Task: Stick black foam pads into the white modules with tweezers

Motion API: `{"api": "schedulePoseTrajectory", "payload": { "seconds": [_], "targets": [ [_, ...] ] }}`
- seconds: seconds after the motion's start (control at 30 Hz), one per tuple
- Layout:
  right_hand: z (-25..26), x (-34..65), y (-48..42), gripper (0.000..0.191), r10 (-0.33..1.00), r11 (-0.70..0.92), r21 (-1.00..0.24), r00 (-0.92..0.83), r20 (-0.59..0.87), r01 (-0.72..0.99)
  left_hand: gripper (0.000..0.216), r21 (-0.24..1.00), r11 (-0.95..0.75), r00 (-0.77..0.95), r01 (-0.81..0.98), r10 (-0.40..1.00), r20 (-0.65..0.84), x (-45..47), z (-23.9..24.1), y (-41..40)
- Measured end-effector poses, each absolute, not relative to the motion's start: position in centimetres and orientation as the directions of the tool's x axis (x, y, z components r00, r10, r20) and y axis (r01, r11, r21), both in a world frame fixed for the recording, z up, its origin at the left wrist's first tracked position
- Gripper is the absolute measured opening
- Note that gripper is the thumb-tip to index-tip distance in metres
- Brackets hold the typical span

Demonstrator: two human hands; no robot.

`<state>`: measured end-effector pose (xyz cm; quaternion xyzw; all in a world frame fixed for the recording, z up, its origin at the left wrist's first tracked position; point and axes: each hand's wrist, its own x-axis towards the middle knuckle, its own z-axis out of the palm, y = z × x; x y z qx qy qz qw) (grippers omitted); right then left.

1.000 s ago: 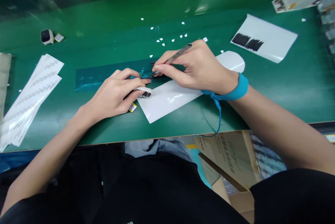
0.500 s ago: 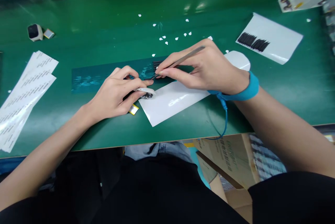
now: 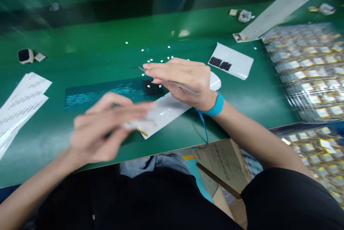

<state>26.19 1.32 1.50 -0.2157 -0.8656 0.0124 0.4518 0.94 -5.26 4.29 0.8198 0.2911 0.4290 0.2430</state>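
My left hand (image 3: 100, 129) is smeared by motion. Between its thumb and fingers is a small white watch case (image 3: 131, 125), also blurred, with a yellow-edged battery (image 3: 143, 133) at its lower side. My right hand (image 3: 188, 79) is closed on slim metal tweezers (image 3: 184, 87), whose tips point left above the bench. Under and beside the hands lie a white sheet (image 3: 163, 114), a teal strip (image 3: 104, 95) with pale marks, and a block of short black strips (image 3: 152, 88). Several small white stickers (image 3: 161, 61) are scattered behind them.
A square-faced watch (image 3: 25, 56) with a battery (image 3: 40, 57) sits far left, above printed label sheets (image 3: 24, 104). At right are a white sheet with black strips (image 3: 242, 66) and clear trays of battery units (image 3: 306, 72). A blue wrist strap cord (image 3: 205, 129) hangs over the bench edge.
The view has swung to the right. My right hand has lifted the tweezers away from the watch case, and my left hand has drawn back toward the front edge with the case.
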Motion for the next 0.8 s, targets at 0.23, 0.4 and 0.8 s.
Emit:
{"api": "schedulePoseTrajectory", "payload": {
  "seconds": [0.23,0.4,0.8],
  "targets": [
    [3.0,25.7,-0.6,0.031,0.315,0.896,-0.117,-0.426,0.848,0.429,0.022,0.909,0.258,-0.084,-0.326,0.95,-0.3,2.3,5.5,-2.0],
    [3.3,25.5,-1.8,0.031,0.288,0.938,-0.073,-0.642,0.711,0.34,0.007,0.913,0.235,-0.054,-0.333,0.962,-0.267,2.2,3.9,-2.5],
    [3.1,24.8,-1.8,0.019,0.16,0.934,0.128,-0.71,0.685,0.334,0.019,0.934,0.224,-0.04,-0.28,0.969,-0.244,2.5,3.7,-3.8]
  ]
}}
